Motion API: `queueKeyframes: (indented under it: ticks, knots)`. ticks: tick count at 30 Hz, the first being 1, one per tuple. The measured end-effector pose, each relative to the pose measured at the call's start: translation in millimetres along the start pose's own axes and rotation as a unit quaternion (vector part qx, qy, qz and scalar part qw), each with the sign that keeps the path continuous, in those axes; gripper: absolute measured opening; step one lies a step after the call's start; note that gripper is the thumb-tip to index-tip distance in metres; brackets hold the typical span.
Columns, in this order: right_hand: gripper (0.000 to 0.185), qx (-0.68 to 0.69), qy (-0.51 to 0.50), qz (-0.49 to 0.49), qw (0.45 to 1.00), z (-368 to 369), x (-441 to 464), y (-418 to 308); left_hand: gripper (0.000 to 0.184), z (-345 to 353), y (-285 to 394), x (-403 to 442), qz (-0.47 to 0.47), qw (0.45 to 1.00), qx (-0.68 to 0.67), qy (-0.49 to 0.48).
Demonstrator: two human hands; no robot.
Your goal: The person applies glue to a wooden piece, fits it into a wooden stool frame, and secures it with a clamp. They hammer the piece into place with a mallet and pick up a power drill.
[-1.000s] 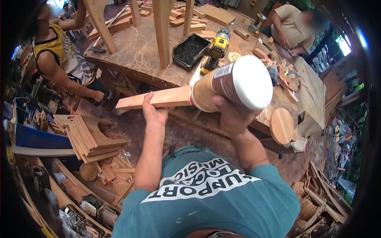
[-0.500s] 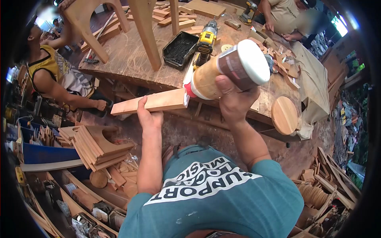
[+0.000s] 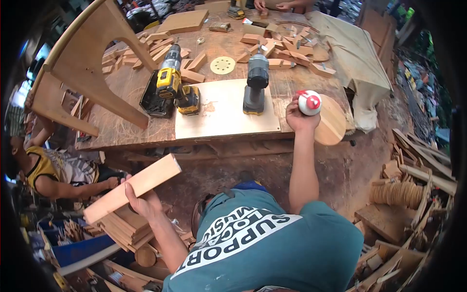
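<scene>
My left hand (image 3: 145,202) is closed around a flat wooden board (image 3: 134,187), which slants up to the right in front of the workbench. In my right hand (image 3: 300,121) is a glue bottle (image 3: 310,103), its red nozzle facing me, held near the bench's front edge. Beside that hand a round wooden disc (image 3: 330,121) lies at the bench edge. A pale plywood sheet (image 3: 221,124) on the bench carries a yellow drill (image 3: 171,80) and a dark impact driver (image 3: 256,82).
A wooden chair (image 3: 92,58) stands on the left of the workbench (image 3: 160,138). Several wood offcuts (image 3: 292,48) are piled at the back. A person in a yellow top (image 3: 53,168) is at the left, and another person's hands (image 3: 272,6) show at the far side.
The glue bottle has moved right and down, away from the board's end, and turned its nozzle toward me. The board has lowered to the left and tilted. My view has shifted rightward.
</scene>
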State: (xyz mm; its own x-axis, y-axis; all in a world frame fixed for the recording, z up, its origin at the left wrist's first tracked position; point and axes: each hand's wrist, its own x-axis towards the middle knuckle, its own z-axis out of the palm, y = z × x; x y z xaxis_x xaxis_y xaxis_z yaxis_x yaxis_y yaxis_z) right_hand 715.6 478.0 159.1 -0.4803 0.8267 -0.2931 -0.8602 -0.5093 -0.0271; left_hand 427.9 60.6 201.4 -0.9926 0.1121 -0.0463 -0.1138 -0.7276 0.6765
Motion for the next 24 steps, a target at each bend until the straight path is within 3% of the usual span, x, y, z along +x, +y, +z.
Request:
queueKeyframes:
  ticks: [3, 4, 8, 9, 10, 11, 15, 17, 18, 19, 22, 24]
  knots:
    - [0.044, 0.018, 0.055, -0.009, 0.998, -28, 64, -8, 0.047, 27, -2, -4, 0.1, 0.986, 0.13, -0.005]
    - [0.039, 0.051, -0.008, 0.006, 0.999, -47, 86, -10, 0.05, 31, -3, -2, 0.141, 0.976, 0.166, -0.003]
    - [0.045, 0.09, -0.042, 0.034, 0.994, -76, 135, -10, 0.047, 64, 0, -8, 0.302, 0.905, 0.3, -0.001]
    - [0.048, 0.104, -0.03, 0.051, 0.993, -68, 132, -9, 0.046, 62, 2, -6, 0.338, 0.884, 0.323, -0.008]
    - [0.045, 0.18, 0.047, 0.053, 0.981, -63, 139, -8, 0.044, 61, 4, -6, 0.368, 0.862, 0.348, -0.016]
    - [0.048, 0.195, 0.033, 0.037, 0.98, -61, 142, -8, 0.042, 62, 7, -9, 0.393, 0.829, 0.399, 0.002]
    - [0.074, 0.251, 0.019, 0.058, 0.966, -69, 185, -28, 0.038, 60, 18, -7, 0.443, 0.747, 0.494, 0.039]
    - [0.064, 0.273, 0.094, 0.076, 0.954, -52, 179, -28, 0.037, 48, 24, 9, 0.448, 0.714, 0.534, 0.063]
    - [0.072, 0.272, 0.079, 0.09, 0.955, -56, 182, -30, 0.037, 43, 25, 19, 0.449, 0.699, 0.552, 0.074]
    - [0.088, 0.27, 0.065, 0.103, 0.955, -62, 186, -32, 0.038, 43, 26, 25, 0.476, 0.65, 0.584, 0.1]
    - [0.085, 0.225, 0.024, 0.098, 0.969, -76, 199, -35, 0.039, 52, 28, 31, 0.464, 0.618, 0.623, 0.12]
    - [0.079, 0.204, 0.043, 0.081, 0.975, -76, 211, -37, 0.038, 55, 27, 40, 0.436, 0.667, 0.593, 0.116]
